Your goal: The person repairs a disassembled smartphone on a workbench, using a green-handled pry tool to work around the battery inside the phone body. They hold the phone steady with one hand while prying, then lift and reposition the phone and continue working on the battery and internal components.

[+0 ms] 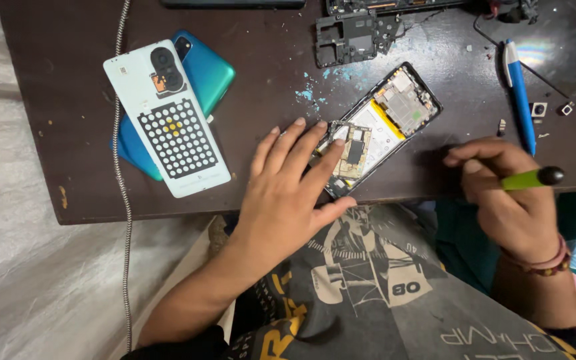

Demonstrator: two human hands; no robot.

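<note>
1. One opened phone (376, 127), back cover removed, is laid diagonally near the front edge of the dark table (68, 113); its circuit boards and a yellow strip are exposed.
2. One left hand (288, 190) is pressed flat on the lower end of the opened phone, fingers spread and extended; nothing is enclosed, the thumb being set against the phone's bottom corner.
3. One right hand (508, 193) is closed around one green-handled tool (533, 178) with a black end; the tool tip is hidden by the fingers. This hand is held just right of the opened phone, apart from it.
4. Two further phones are stacked at the left: one white back panel (168, 120) with a dotted grid, laid over one teal phone (208, 70).
5. One black inner frame (355, 37) is placed beyond the opened phone.
6. One blue and white pen (519, 93) is laid at the right.
7. One braided cable (123, 167) is run down the left side.
</note>
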